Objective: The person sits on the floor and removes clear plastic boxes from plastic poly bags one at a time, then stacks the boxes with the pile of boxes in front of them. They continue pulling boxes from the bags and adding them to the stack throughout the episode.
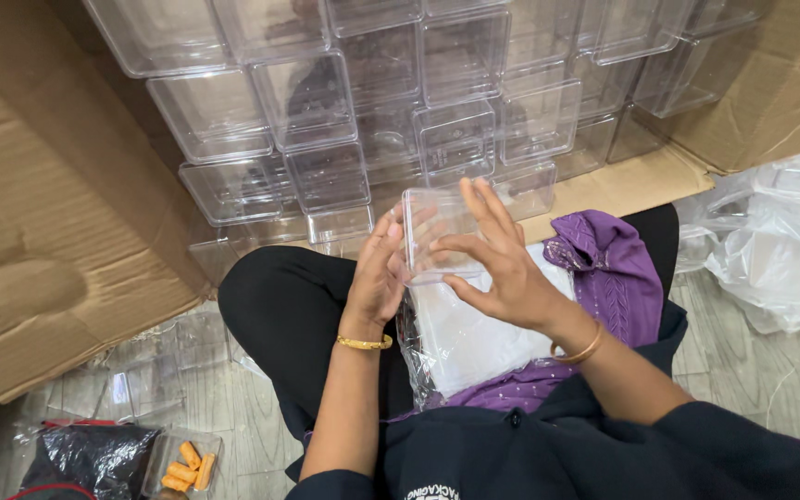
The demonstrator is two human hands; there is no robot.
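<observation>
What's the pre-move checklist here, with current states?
1. Clear box held by both hands: ok.
2. Left hand on the box's left side: ok.
3. Right hand across its front, fingers spread: ok.
4. Box empty inside: cannot tell.
5. Clear bag of white material resting on the lap under the box: ok.
6. Stack of clear boxes in the cardboard carton standing orderly: ok.
</observation>
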